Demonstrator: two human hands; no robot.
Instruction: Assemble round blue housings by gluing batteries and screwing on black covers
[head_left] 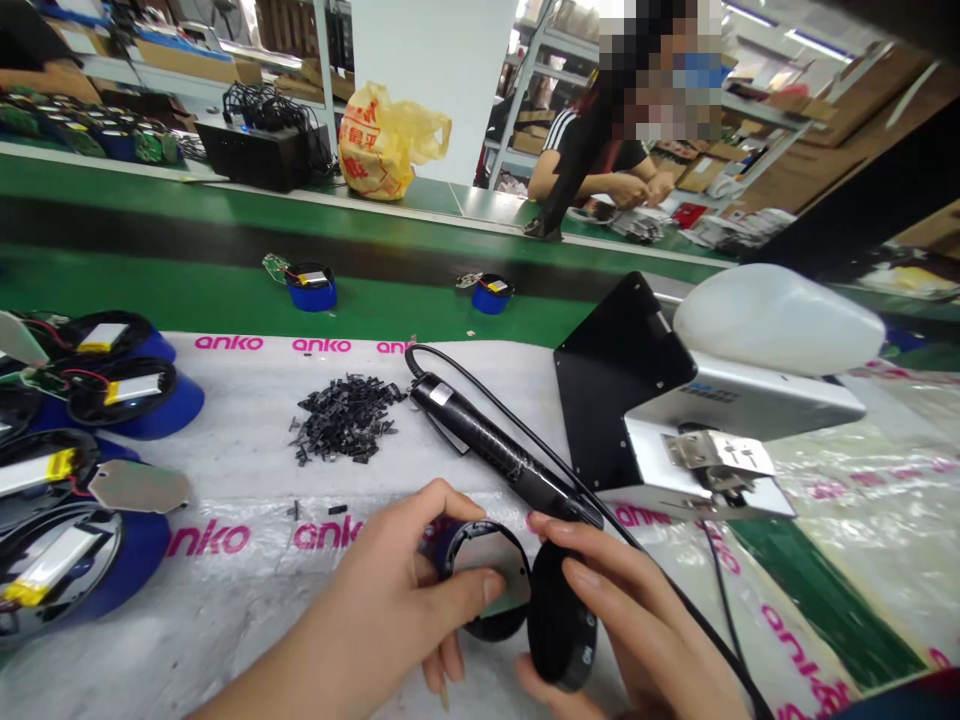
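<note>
My left hand (390, 610) grips a round blue housing with a black ring rim (480, 575), thumb pressed on its rim. Beside it, my right hand (637, 630) holds a black round cover (559, 625) upright on its edge, touching the housing. Both hands hover low over the plastic-covered table (247, 600) near its front edge. Just behind the hands lies a black electric screwdriver (487, 450) with its cable trailing to the right.
A pile of small black clips (346, 418) lies mid-table. Several open blue housings with batteries (90, 460) crowd the left. A black-and-silver machine with a white dome (720, 400) stands right. Two blue units (311, 285) sit on the green conveyor. A person works across it.
</note>
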